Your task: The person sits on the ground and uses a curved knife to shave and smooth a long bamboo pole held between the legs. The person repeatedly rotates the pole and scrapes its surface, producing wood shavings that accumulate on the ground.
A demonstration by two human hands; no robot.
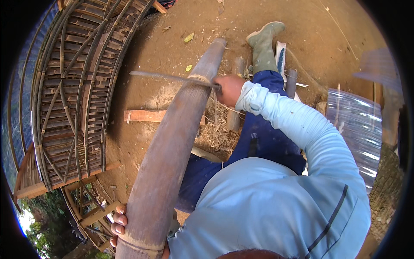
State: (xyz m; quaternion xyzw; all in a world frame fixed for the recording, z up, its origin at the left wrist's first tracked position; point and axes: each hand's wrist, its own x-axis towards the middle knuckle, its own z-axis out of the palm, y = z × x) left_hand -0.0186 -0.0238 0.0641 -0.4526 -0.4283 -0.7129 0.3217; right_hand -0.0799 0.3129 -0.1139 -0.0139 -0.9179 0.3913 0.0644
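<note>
A thick, brownish-purple bamboo pole point(168, 142) runs diagonally from the lower edge toward the far middle. Low down, my left hand point(119, 225) is wrapped round its near end, with fingertips showing on the left side and the palm hidden. In my closed right hand point(230, 90) is the handle of a long, thin-bladed tool point(161, 76). Its blade lies across the pole at a pale ringed joint and points left; motion blurs it, so I cannot tell whether it is a knife or a saw.
Curly shavings point(219, 129) and short bamboo pieces point(233, 118) lie right of the pole. A reddish board point(144, 115) passes beneath it. My booted leg point(264, 47) stretches ahead. At left stands a slatted bamboo frame point(71, 90); at right, a clear corrugated sheet point(355, 129).
</note>
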